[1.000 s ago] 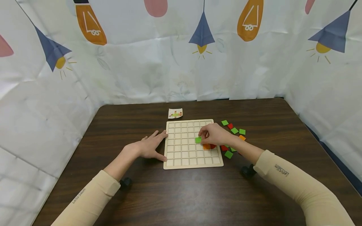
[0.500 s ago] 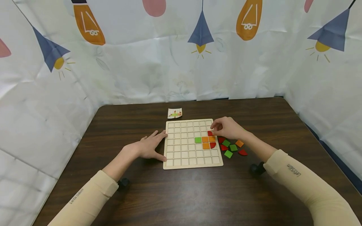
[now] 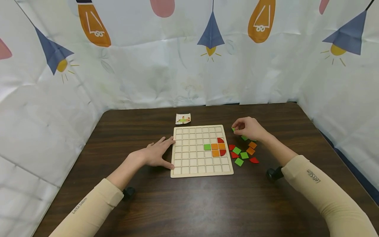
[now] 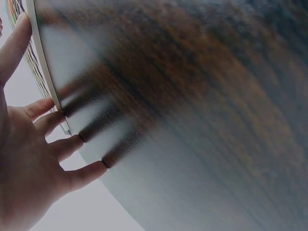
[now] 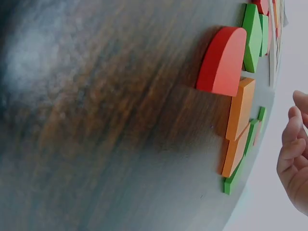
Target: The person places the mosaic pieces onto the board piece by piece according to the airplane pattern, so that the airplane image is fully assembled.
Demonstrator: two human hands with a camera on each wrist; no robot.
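My left hand [image 3: 154,154] lies with spread fingers beside the wooden grid board [image 3: 189,166], thumb and fingertips right at its left edge. In the left wrist view the fingers [image 4: 67,147] point toward the board's rim. Over a green square tile [image 3: 233,129] beyond the board's right edge is my right hand [image 3: 250,128], fingers bent and partly covering the tile. The right wrist view has that hand's fingers [image 5: 291,139] above the tabletop, a gap below them. On the grid sit a green tile [image 3: 207,147], several orange squares [image 3: 215,153] and two red quarter-rounds [image 3: 223,152].
Loose green tiles [image 3: 239,161], orange squares [image 3: 250,150] and red pieces [image 3: 254,160] lie right of the board. A small picture card [image 3: 183,118] lies behind the board on the dark wooden table [image 3: 192,204]. A printed white curtain [image 3: 133,75] surrounds the table.
My right hand has moved right and away from over the board to the loose tiles, uncovering the orange and red pieces on the grid. The left hand stays at the board's edge.
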